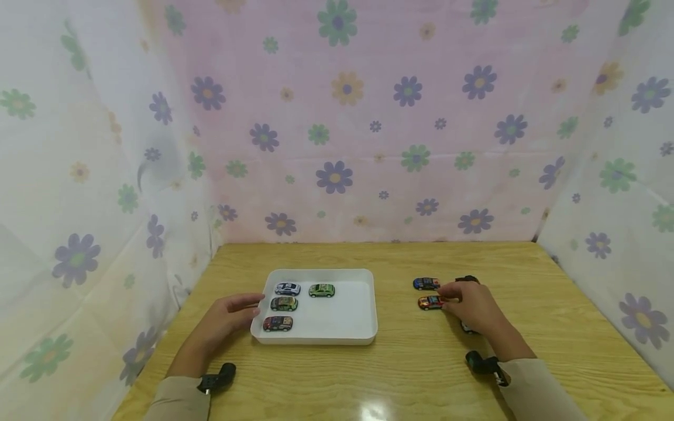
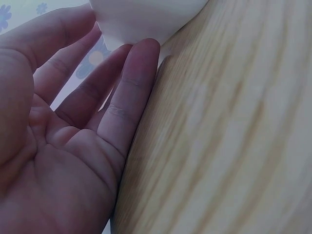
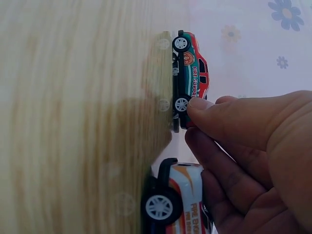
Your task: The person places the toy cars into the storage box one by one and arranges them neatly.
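Note:
A red toy car (image 1: 429,302) with green sides and white-spoked wheels stands on the table, right of the tray. My right hand (image 1: 472,307) pinches its rear end between thumb and fingertips; the same toy car (image 3: 191,70) shows in the right wrist view. Near the hand stands a white toy car (image 3: 187,207) with orange markings, cut off by the frame's edge. My left hand (image 1: 226,318) rests its fairly straight fingers against the left side of a white tray (image 1: 337,334). The tray's wall (image 2: 141,19) meets the fingertips in the left wrist view.
Inside the tray sit a white car (image 1: 287,289), a light green car (image 1: 322,290), a dark green car (image 1: 284,303) and a dark red car (image 1: 278,323). A blue car (image 1: 426,283) and a partly hidden black car (image 1: 467,279) stand on the wooden table (image 1: 400,362).

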Demonstrator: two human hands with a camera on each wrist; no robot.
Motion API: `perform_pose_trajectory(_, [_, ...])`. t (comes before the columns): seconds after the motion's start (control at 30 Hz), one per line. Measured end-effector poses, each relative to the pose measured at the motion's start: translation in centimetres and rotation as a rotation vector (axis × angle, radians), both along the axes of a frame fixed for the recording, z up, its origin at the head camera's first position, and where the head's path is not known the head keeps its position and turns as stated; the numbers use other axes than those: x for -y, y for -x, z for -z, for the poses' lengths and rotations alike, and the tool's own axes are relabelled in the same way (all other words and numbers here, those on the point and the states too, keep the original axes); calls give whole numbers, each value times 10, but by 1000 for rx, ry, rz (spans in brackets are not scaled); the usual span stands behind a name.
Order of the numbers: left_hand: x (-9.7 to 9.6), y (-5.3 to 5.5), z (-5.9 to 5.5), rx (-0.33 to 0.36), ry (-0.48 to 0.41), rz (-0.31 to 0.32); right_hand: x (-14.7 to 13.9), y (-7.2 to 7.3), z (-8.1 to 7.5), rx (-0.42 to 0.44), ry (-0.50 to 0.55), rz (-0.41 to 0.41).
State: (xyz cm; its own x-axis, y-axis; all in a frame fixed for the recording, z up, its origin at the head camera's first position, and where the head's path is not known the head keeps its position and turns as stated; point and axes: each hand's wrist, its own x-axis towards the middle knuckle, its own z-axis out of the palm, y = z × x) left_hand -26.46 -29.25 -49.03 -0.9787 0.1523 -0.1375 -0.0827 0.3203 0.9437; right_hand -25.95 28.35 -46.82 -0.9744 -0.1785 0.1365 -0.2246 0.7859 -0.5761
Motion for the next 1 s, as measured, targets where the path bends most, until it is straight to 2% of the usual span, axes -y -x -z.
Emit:
perform_pose_trajectory(0.27, [1,-1,2,-13,8,2,1,0,3,-3,2,-4])
perform_pose_trajectory(0.67, [-1,-1,-2,-30,22,4,2,2,6,-10,-28,-13])
perform_pose_trajectory(1.0, [0,0,0,-13,-3,11,-2,-1,1,2,-8,9])
